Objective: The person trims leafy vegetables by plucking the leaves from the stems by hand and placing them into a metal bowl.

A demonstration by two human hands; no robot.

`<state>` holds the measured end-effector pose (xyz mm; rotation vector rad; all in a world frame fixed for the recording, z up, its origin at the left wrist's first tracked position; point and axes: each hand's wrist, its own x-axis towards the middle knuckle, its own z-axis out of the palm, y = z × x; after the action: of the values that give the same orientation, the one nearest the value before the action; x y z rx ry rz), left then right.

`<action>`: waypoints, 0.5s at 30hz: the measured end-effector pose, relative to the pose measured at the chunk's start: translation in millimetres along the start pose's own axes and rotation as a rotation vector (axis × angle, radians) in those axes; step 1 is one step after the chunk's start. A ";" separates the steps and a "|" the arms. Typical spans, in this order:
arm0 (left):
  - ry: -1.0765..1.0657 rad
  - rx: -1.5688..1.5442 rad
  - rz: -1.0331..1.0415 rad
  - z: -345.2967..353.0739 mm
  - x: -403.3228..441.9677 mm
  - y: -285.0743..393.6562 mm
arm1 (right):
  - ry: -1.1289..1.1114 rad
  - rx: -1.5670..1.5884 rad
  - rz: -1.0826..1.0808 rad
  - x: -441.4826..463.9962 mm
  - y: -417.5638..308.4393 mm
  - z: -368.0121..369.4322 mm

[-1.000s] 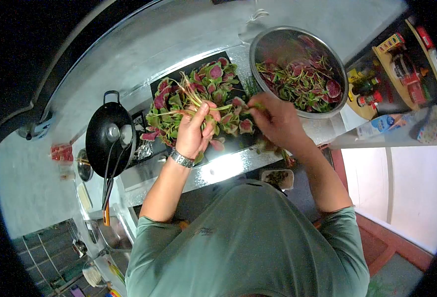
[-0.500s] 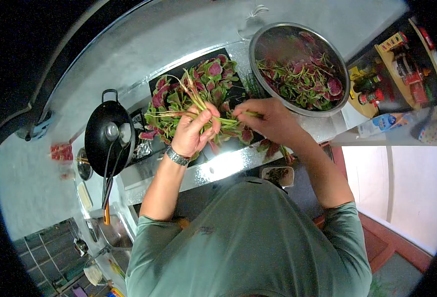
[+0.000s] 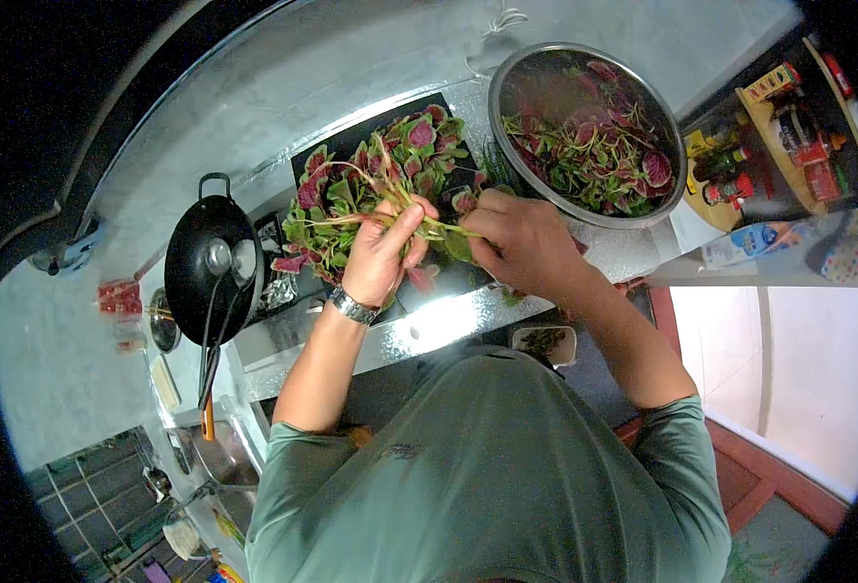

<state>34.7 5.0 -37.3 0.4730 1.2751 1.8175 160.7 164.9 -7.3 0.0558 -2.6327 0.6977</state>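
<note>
Stems of red-and-green amaranth (image 3: 382, 173) are gripped between the thumb and fingers of my left hand (image 3: 382, 255), which has a metal watch at its wrist. The pale root ends point up and to the left. Beside it, my right hand (image 3: 529, 241) is closed in a pinch on a stem that runs across from the left hand. My right fingertips are partly hidden. Under and beyond both hands, a pile of loose amaranth leaves (image 3: 429, 136) lies on a dark surface (image 3: 314, 155).
A large steel bowl (image 3: 495, 107) of amaranth stands at the upper right. To the left is a black wok (image 3: 191, 262) with long-handled utensils. A small tub (image 3: 567, 350) sits below the counter edge, and shelves with bottles (image 3: 730, 185) are at the right.
My right hand has turned slightly, back facing up more, and leaves now show beside its knuckles. The root ends in my left hand have shifted a little to the right.
</note>
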 end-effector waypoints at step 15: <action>0.129 0.043 0.024 13.3 0.5 -13.8 | 0.359 0.234 0.374 -2.3 15.8 42.7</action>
<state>49.6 14.8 -44.4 0.4010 1.4034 1.8687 144.2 158.0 -49.2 -0.4619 -2.2249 1.0292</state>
